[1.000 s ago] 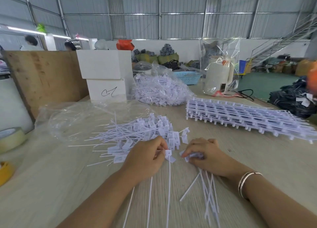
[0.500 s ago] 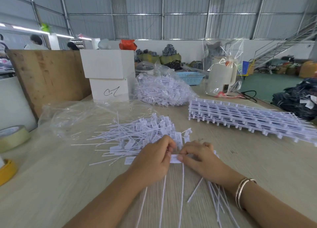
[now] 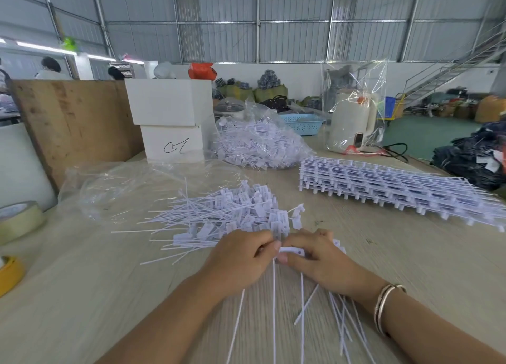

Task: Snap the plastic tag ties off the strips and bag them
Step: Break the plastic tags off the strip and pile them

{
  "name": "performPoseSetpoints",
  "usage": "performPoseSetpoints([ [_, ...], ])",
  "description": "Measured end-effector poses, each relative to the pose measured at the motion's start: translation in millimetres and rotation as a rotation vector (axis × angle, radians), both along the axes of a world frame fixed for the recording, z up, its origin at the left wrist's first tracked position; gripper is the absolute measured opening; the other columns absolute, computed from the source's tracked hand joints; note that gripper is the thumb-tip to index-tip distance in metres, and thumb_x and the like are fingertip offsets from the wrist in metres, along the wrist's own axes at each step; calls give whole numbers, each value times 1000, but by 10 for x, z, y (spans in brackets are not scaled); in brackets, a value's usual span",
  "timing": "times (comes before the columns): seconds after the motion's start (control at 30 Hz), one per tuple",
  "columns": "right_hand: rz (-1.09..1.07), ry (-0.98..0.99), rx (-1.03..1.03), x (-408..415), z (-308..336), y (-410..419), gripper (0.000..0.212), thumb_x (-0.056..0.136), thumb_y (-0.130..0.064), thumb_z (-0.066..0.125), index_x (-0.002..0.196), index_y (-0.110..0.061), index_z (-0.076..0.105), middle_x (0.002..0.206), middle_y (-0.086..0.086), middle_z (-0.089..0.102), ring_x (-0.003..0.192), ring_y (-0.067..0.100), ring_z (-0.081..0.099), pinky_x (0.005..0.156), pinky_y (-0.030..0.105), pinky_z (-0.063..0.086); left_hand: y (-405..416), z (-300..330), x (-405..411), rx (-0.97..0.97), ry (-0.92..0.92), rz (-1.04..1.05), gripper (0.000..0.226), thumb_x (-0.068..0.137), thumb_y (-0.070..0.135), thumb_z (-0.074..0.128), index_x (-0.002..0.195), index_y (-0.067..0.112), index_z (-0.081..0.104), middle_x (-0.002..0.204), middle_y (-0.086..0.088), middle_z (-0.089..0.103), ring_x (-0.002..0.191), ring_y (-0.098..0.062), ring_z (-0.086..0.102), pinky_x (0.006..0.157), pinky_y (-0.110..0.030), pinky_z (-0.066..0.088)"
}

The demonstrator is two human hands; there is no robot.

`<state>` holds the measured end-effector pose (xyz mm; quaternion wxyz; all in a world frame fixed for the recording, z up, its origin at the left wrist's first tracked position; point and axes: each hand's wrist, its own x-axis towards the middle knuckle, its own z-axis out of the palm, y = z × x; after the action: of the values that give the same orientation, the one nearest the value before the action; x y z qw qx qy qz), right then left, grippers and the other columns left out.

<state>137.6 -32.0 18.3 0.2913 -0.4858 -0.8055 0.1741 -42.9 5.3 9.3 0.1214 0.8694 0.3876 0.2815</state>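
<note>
Hands: left hand (image 3: pixel 241 256) and right hand (image 3: pixel 320 256) meet at lower centre, both pinching one strip of tag ties (image 3: pixel 291 250) | loose ties pile (image 3: pixel 232 215) just above on bench (image 3: pixel 410 254) | stacked strips (image 3: pixel 397 188) right | filled bag (image 3: pixel 257 141) upper centre.

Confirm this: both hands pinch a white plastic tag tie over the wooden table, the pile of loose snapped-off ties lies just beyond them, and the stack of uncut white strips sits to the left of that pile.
One detail is wrong. The head view shows the stack of uncut white strips to the right of the pile of loose snapped-off ties, not the left. The rest holds: left hand and right hand pinch a white plastic tag tie over the wooden table.
</note>
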Motion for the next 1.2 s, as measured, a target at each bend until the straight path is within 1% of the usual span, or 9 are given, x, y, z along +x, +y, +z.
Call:
performPoseSetpoints([
  [0.13, 27, 10, 129, -16, 1, -9, 17, 91, -29, 58, 80, -41, 59, 65, -17, 49, 74, -1, 48, 86, 33, 23, 50, 2, -10, -252, -188, -75, 43, 97, 27, 48, 55, 28, 37, 47, 14, 35, 48, -2, 31, 49, -19, 22],
  [0.3, -47, -80, 340, -35, -35, 11, 17, 90, -33, 54, 85, -30, 70, 64, -25, 45, 79, -11, 44, 82, 28, 20, 71, 6, 6, -327, -256, -87, 42, 97, 21, 48, 57, 26, 38, 47, 15, 33, 49, -1, 31, 50, -17, 22],
  [0.47, -89, -225, 531, -51, -36, 12, 26, 90, -38, 46, 82, -29, 69, 71, -15, 59, 74, -1, 49, 79, 31, 21, 46, 3, 2, -500, -397, -120, 50, 99, 19, 45, 51, 31, 52, 46, 16, 37, 45, 1, 34, 48, -11, 29],
  [0.7, 17, 104, 284, -26, -60, 34, 16, 87, -30, 55, 80, -35, 68, 67, -16, 58, 70, -1, 52, 83, 26, 21, 21, 8, 12, -464, -385, -121, 49, 99, 20, 44, 54, 35, 52, 47, 16, 38, 46, 0, 34, 49, -16, 28],
  [0.87, 80, 498, 140, 75, 40, 44, 19, 86, -21, 57, 75, -18, 72, 68, 3, 67, 63, 12, 60, 66, 23, 44, -8, 32, -28, -485, -436, -145, 38, 100, 21, 42, 62, 26, 41, 54, 15, 31, 52, -4, 32, 60, -6, 37],
  [0.93, 63, 368, 137, 149, 27, 53, 17, 88, -24, 58, 76, -24, 70, 71, -5, 65, 68, 6, 59, 72, 29, 41, -14, 29, -42, -431, -374, -124, 40, 100, 24, 41, 60, 29, 41, 57, 14, 31, 57, -8, 33, 65, -12, 37],
  [1.03, -73, -95, 174, 277, -65, 128, 19, 91, -37, 56, 73, -31, 59, 79, -10, 55, 81, 0, 51, 82, 36, 24, -27, 31, -48, -307, -270, -63, 44, 100, 23, 40, 58, 36, 43, 51, 13, 36, 52, -7, 33, 61, -23, 35],
  [1.13, -135, -234, 184, 328, -65, 161, 17, 89, -44, 55, 74, -43, 46, 88, -17, 49, 89, -1, 44, 83, 33, 19, -17, 54, -74, -103, -118, 5, 43, 96, 14, 43, 58, 32, 39, 45, 12, 41, 43, -7, 35, 50, -23, 23],
  [1.2, -158, -287, 205, 341, -69, 180, 9, 88, -49, 54, 84, -41, 56, 96, -21, 49, 96, -2, 43, 82, 31, 16, -7, 71, -84, -45, -63, 30, 39, 91, 8, 44, 59, 29, 38, 46, 8, 40, 44, -9, 35, 49, -27, 22],
])
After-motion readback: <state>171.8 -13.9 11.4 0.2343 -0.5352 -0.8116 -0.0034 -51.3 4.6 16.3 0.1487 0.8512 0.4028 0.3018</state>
